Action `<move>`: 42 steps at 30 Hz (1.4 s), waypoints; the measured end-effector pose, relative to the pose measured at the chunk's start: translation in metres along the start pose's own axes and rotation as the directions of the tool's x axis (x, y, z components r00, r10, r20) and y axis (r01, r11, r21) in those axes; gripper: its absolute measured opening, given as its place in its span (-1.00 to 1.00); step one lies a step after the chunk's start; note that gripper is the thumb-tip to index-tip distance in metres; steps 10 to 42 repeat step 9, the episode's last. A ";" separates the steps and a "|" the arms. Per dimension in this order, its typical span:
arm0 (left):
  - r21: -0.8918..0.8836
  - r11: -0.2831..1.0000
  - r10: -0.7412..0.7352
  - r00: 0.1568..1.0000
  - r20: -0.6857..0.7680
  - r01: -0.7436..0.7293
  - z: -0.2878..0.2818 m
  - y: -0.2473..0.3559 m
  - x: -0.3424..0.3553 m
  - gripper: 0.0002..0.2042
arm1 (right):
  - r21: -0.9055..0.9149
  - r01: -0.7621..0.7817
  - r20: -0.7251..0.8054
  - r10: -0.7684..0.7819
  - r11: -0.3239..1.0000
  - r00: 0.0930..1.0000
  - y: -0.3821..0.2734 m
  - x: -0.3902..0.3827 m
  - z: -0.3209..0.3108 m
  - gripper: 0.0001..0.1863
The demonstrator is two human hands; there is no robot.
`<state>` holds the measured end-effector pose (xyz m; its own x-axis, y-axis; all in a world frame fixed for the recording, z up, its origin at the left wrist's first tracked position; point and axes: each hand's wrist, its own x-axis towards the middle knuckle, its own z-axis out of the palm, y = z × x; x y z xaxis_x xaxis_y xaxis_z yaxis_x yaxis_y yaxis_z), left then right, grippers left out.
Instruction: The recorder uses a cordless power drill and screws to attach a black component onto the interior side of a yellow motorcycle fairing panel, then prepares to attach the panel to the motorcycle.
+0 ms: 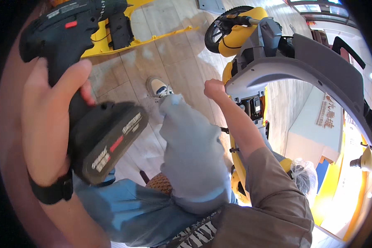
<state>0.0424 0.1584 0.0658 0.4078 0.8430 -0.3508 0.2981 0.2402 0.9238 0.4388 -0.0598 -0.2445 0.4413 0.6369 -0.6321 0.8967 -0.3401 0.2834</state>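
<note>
Raised close at the left, my left hand [47,111] is wrapped round the handle of a black cordless drill [111,140]. The drill has a red button on its body and a thick battery at its base. My right arm reaches out, and my right hand [214,89] is closed in a fist by the tip of a curved grey panel [277,66]. Whatever the fist may hold is hidden. That panel arches over a partly stripped yellow scooter [239,37], whose inner parts show below it.
A yellow body panel [140,44] with a black part lies on the floor ahead. Another grey panel [211,5] lies farther off. A white counter [316,124] stands beyond the scooter at the right. My bent knee and shoe [158,87] are in the middle.
</note>
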 end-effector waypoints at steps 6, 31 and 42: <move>0.461 0.880 -0.053 0.988 -0.147 0.116 -0.005 0.005 -0.022 -0.69 | 0.374 -0.048 0.011 0.047 0.926 0.999 -0.035 -0.015 0.051 -0.69; 0.439 0.852 -0.253 0.958 -0.135 0.286 0.003 -0.006 0.002 -0.65 | 0.617 -0.167 0.159 0.086 0.769 0.984 -0.062 -0.018 0.079 -0.71; 0.439 0.852 -0.253 0.958 -0.135 0.286 0.003 -0.006 0.002 -0.65 | 0.617 -0.167 0.159 0.086 0.769 0.984 -0.062 -0.018 0.079 -0.71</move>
